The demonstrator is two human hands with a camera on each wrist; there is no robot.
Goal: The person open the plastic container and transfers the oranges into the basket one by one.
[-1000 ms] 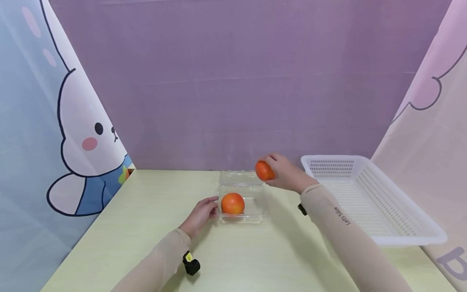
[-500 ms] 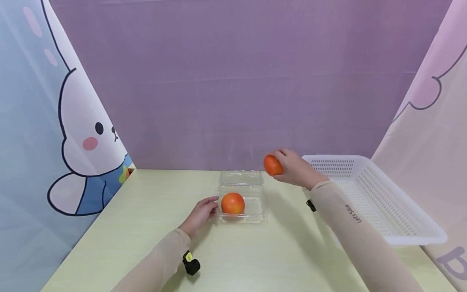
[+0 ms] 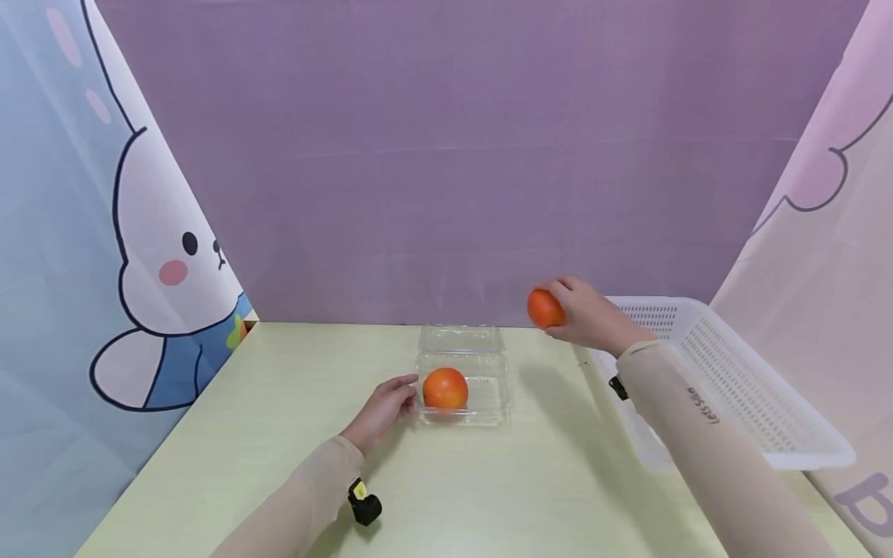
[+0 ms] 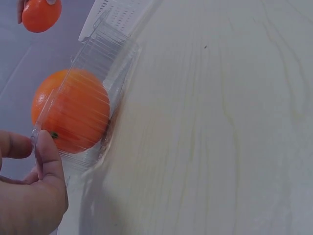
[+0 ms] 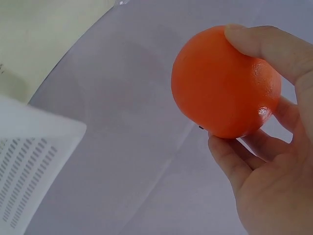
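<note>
My right hand (image 3: 589, 316) holds an orange (image 3: 546, 309) in the air near the left rim of the white basket. In the right wrist view the thumb lies on top of this smooth, glossy orange (image 5: 220, 83), with fingers beneath it. A clear plastic clamshell box (image 3: 488, 387) stands on the table, its lid (image 3: 462, 339) folded back. Inside its left part sits a second, larger orange (image 3: 445, 388) with a small green stem mark. My left hand (image 3: 382, 409) is at the box's left side. Thumb and finger pinch its rim (image 4: 36, 139) in the left wrist view.
A white perforated plastic basket (image 3: 812, 446) stands on the right of the pale wooden table (image 3: 446, 496). A purple cloth (image 3: 446, 170) hangs behind the table. Printed cloths hang at the left (image 3: 49, 271) and right (image 3: 837, 310).
My right hand has moved right and slightly up with the orange, away from the box toward the basket. The left hand, the box and the orange inside it stay in place.
</note>
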